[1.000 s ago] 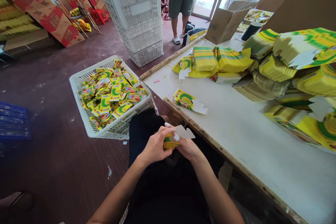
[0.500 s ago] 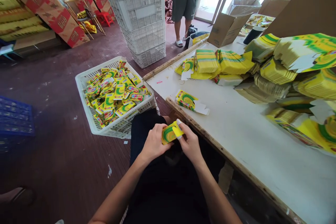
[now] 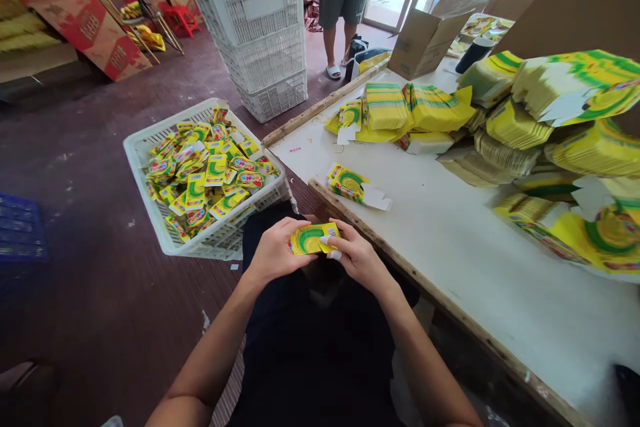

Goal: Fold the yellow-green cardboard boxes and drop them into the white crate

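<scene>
the left hand (image 3: 274,250) and right hand (image 3: 361,259) gripped the yellow carton (image 3: 306,239) by opposite ends, where light pressure seemed best against creasing.

"What's new with the yellow carton (image 3: 305,239)?"

"A second ago a white flap jutted from its end away from the white crate (image 3: 230,233); that flap is out of sight now; yellow with a barcode (image 3: 332,232) shows there instead, and the right hand (image 3: 363,260) has white-tipped digits across it."

"And the left hand (image 3: 276,250)?"

"Slightly nearer the crate, carton included; more of its face shows."
</scene>
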Action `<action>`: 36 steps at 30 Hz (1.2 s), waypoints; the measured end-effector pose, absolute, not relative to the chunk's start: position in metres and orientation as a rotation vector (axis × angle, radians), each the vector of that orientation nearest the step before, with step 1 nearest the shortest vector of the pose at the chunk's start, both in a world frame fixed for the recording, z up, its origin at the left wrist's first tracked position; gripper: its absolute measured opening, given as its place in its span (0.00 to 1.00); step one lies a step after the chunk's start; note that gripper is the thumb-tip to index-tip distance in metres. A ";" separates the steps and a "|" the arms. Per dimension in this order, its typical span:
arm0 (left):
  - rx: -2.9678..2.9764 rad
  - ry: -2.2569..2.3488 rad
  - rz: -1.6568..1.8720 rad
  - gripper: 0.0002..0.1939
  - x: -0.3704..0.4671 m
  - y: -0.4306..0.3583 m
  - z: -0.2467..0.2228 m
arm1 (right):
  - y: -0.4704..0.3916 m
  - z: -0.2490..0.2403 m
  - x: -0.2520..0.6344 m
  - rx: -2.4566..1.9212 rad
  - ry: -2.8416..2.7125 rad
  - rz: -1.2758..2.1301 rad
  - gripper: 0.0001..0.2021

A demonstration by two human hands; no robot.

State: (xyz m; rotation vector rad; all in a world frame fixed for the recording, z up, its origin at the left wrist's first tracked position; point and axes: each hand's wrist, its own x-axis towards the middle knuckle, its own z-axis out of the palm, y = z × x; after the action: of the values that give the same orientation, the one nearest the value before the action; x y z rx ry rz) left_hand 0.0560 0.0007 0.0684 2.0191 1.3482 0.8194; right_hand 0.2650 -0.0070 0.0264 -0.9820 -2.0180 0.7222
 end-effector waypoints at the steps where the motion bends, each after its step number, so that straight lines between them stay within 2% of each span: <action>1: 2.024 1.348 0.813 0.24 0.056 0.001 0.069 | -0.007 0.026 0.266 -0.979 -2.028 0.725 0.12; 7: 1.989 1.359 0.855 0.23 0.061 0.002 0.064 | -0.006 0.017 0.256 -1.018 -1.907 0.728 0.13; 12: 1.394 1.553 1.191 0.41 0.067 -0.001 0.045 | -0.005 0.020 0.250 -1.092 -1.746 0.662 0.12; 13: 1.231 1.565 1.231 0.40 0.067 -0.002 0.042 | -0.005 0.020 0.250 -1.098 -1.729 0.648 0.12; 15: 0.991 1.500 1.231 0.32 0.069 -0.004 0.039 | -0.005 0.021 0.250 -1.116 -1.713 0.634 0.12; 19: 0.822 1.353 1.200 0.21 0.073 -0.006 0.049 | -0.009 0.018 0.248 -1.135 -1.785 0.662 0.13; 36: 0.696 1.354 1.244 0.18 0.071 -0.007 0.062 | -0.013 0.022 0.253 -1.053 -1.968 0.697 0.09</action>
State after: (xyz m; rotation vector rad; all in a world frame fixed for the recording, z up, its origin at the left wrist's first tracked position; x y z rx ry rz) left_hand 0.0714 -0.0070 0.0621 0.6960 1.3543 1.2442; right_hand 0.2526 -0.0132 0.0220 -1.0526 -1.9680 0.6972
